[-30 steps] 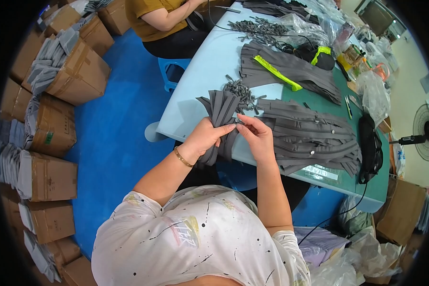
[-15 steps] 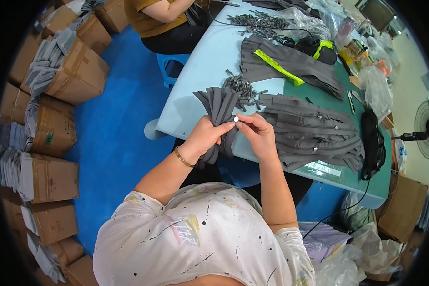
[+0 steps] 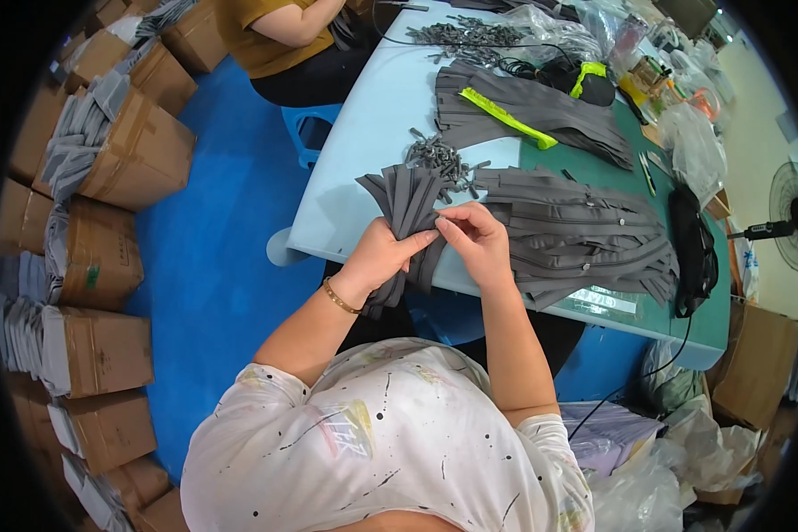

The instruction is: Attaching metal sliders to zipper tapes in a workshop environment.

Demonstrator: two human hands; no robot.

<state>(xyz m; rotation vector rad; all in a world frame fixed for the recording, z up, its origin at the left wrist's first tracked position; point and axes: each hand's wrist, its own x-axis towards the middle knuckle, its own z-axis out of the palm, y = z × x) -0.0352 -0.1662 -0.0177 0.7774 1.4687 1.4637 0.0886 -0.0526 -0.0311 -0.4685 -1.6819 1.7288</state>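
Across the pale table's (image 3: 341,186) near edge, the left hand (image 3: 374,255) wraps round a fanned zipper-tape bundle (image 3: 400,193); the right hand (image 3: 478,241) pinches its three-o'clock side, thumb against forefinger. Smooth blue floor (image 3: 213,230) stretches toward nine; flat, ribbed grey zipper strips (image 3: 585,241) lie toward three.

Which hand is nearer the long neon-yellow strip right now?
Right. The right hand is on the person's side of the neon-yellow strip; the left hand, around the gray bundle, is farther left.
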